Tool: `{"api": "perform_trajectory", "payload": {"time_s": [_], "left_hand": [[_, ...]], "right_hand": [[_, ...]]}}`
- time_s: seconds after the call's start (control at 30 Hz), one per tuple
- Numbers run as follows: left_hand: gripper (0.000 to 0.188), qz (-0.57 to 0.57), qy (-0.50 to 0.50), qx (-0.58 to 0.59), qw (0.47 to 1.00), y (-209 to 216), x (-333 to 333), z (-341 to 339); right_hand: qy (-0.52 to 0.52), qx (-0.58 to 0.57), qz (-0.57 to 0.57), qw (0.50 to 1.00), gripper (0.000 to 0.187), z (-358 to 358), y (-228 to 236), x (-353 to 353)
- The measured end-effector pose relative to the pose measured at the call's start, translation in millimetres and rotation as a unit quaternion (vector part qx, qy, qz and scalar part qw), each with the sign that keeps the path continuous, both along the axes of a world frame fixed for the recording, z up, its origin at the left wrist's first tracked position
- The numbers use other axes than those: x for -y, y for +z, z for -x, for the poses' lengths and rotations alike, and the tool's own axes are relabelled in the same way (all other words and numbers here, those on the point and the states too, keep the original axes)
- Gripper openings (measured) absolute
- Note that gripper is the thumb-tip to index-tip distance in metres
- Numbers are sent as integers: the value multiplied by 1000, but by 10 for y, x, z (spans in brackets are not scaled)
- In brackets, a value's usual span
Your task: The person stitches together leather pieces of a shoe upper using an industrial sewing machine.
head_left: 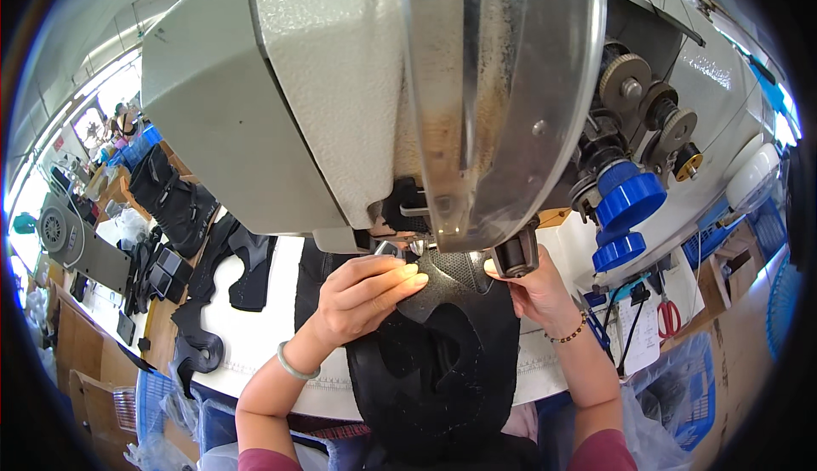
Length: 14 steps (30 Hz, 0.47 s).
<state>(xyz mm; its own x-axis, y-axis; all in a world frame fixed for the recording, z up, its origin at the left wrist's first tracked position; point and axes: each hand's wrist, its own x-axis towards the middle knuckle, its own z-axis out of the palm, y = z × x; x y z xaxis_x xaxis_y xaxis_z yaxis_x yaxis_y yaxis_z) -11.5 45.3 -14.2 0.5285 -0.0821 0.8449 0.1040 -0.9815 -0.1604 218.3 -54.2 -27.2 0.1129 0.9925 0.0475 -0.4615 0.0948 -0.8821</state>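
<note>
A black shoe upper (425,377) with a grey mesh panel (464,268) lies under the head of a sewing machine (340,88) and hangs down toward me. My left hand (366,294) is closed over the upper, left of the needle area, its fingertips bent together at the mesh. A small metal part (389,250) shows just above its fingers; whether I hold it I cannot tell, as my thumb is hidden. On the other side, my right hand (540,292) grips the upper's right edge, thumb on top beside the mesh and the other fingers partly hidden.
Several black cut pieces (251,271) and a black boot (174,203) lie at the left on the white table (281,360). Blue knobs (630,203) stick out from the machine at the right. Red-handled scissors (670,314) hang near a blue basket (694,386).
</note>
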Motion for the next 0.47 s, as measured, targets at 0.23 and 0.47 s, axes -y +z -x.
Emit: {"api": "perform_trajectory", "payload": {"time_s": [0.23, 0.47], "left_hand": [[38, 105, -43, -11, 994, 72, -71, 58], [37, 95, 51, -32, 994, 60, 94, 89]], "right_hand": [[-6, 28, -5, 1000, 17, 89, 3, 6], [-76, 89, -10, 993, 14, 328, 77, 137]]}}
